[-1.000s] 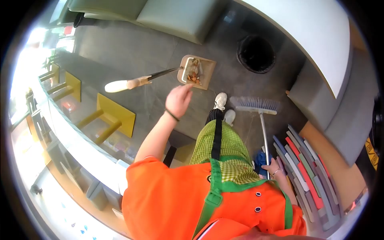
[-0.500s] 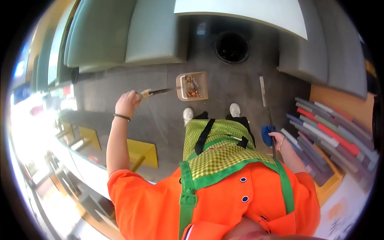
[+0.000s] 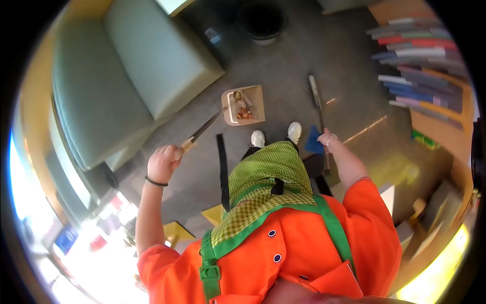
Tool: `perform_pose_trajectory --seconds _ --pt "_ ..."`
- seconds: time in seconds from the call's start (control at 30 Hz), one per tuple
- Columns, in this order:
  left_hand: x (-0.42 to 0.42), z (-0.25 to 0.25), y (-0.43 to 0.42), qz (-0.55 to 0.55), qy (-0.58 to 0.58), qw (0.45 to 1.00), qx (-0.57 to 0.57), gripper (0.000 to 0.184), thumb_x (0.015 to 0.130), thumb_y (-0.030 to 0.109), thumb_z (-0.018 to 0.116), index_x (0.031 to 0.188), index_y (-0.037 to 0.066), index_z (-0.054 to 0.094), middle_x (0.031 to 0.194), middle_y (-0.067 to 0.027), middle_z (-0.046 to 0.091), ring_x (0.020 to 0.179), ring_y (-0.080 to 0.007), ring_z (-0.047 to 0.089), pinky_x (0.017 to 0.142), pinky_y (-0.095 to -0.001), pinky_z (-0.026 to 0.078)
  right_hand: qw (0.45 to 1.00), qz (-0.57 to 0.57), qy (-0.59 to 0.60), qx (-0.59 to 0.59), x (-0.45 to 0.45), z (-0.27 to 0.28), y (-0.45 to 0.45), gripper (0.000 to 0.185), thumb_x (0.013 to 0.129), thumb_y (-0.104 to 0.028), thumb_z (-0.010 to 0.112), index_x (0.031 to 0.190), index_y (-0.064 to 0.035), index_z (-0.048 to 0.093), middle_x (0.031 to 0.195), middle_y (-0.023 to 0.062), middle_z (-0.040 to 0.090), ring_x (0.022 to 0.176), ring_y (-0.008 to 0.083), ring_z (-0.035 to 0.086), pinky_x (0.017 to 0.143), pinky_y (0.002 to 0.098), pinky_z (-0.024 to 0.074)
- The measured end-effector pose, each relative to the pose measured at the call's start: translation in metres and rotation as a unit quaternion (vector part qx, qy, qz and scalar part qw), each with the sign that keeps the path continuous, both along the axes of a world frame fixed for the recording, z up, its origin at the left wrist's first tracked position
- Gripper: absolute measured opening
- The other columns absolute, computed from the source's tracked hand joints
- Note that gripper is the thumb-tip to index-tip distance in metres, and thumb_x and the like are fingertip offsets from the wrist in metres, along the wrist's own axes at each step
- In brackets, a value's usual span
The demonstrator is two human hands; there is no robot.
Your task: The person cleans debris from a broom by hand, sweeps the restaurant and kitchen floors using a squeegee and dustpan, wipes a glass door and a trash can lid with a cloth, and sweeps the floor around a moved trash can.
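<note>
My left hand [image 3: 164, 163] is closed round the handle of a long-handled dustpan [image 3: 259, 105], held out to the left. The pan is tan with a comb-like row of teeth, and small debris [image 3: 244, 107] lies inside it, some of it orange-brown. In my right hand [image 3: 328, 140] is the dark stick of a broom [image 3: 318, 109], whose pale narrow end points away from me, near the floor. Beside the fingers of that hand hangs a blue cloth [image 3: 314, 140]; whether they grip it too, I cannot tell.
A pale green bench seat [image 3: 157, 55] stands at the left, and a round black bin [image 3: 260, 20] is ahead. Shelves of books or magazines [image 3: 420, 66] line the right side. My white shoes [image 3: 294, 131] are on the grey floor [image 3: 283, 66] near the pan.
My view and body have turned right, so the benches and shelves have shifted. The dustpan stays ahead of my feet, its handle now slanting more steeply. Both hands keep their holds.
</note>
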State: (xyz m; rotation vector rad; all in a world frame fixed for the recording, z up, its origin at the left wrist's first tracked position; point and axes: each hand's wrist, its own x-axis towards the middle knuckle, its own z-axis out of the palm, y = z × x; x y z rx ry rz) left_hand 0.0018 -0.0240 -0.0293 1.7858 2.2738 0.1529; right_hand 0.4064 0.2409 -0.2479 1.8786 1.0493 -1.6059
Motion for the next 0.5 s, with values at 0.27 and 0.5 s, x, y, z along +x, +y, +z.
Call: perform_pose_trajectory --seconds 0.27,0.5 --pt "-0.003 0.000 0.002 -0.001 0.031 0.999 -0.025 0.016 0.072 0.021 0.058 0.082 0.010 0.050 0.069 -0.0099 0.057 0.064 -0.0285 0.055 0.053 -0.0381 0.043 0.974 0.129 0.186 -0.031 0.010 -0.009 -0.153 0.080 0.063 -0.013 0.061 0.132 -0.0061 0.022 0.129 0.0173 0.034 0.115 0.0249 0.039 0.091 0.0287 0.0332" --pt "-0.016 0.000 0.030 -0.018 0.027 0.996 -0.080 0.031 0.069 0.031 0.061 0.095 0.016 0.052 0.071 -0.0117 0.060 0.068 -0.0308 0.057 0.057 -0.0397 0.045 0.990 0.042 0.072 0.111 0.088 -0.026 -0.184 0.084 0.060 -0.016 0.060 0.132 -0.0034 0.019 0.131 0.0176 0.032 0.118 0.0254 0.036 0.094 0.0273 0.0314"
